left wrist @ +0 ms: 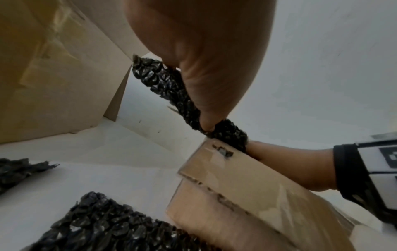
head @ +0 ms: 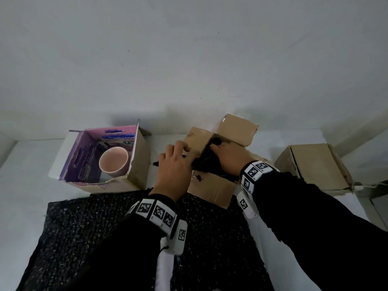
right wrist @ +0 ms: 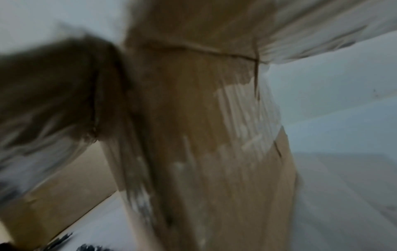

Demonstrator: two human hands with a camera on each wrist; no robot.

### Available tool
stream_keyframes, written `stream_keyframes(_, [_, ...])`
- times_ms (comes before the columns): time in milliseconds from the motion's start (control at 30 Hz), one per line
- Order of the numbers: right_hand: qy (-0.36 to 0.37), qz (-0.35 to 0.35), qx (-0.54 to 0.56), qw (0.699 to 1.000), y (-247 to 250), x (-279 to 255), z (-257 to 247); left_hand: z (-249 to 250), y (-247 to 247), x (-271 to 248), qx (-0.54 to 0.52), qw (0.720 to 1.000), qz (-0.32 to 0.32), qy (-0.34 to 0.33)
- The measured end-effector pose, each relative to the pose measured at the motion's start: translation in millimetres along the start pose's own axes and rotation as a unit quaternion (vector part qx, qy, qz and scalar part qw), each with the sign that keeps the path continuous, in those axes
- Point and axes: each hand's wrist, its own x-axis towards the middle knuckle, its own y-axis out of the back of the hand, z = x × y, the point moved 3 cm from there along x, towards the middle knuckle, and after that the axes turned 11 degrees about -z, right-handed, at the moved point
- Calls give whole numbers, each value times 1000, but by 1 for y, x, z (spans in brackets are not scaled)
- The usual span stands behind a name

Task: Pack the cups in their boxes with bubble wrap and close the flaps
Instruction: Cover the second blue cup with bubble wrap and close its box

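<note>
An open brown box [head: 212, 190] stands mid-table with its flaps up and black bubble wrap [head: 206, 162] bunched in its mouth. My left hand [head: 177, 158] grips the wrap at the box's left edge; in the left wrist view the hand [left wrist: 210, 68] pinches a strip of the bubble wrap [left wrist: 171, 90]. My right hand [head: 225, 154] holds the other end, fingers sunk into the wrap by the far flap [head: 237, 129]. No cup shows inside the wrap. A pink cup [head: 113, 162] sits unwrapped in the open purple-lined box [head: 138, 164] at the left.
A brown box [head: 315, 166] with folded flaps stands at the right. A large black bubble wrap sheet [head: 84, 227] lies at the near table edge under my forearms. The wall runs close behind the boxes. The right wrist view is blurred, showing only cardboard [right wrist: 204, 135].
</note>
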Motion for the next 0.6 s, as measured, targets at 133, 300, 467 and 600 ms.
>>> stream_keyframes(133, [-10, -21, 14, 1000, 2, 3, -1, -4, 9, -1, -98, 994, 28, 27])
stream_keyframes(300, [93, 75, 60, 991, 4, -2, -5, 0, 4, 0, -96, 993, 60, -29])
stream_keyframes(467, [87, -11, -32, 996, -1, -4, -6, -3, 1, 0, -104, 992, 61, -19])
stream_keyframes(600, [59, -37, -98, 993, -2, -4, -16, -4, 0, 0, -66, 997, 42, -4])
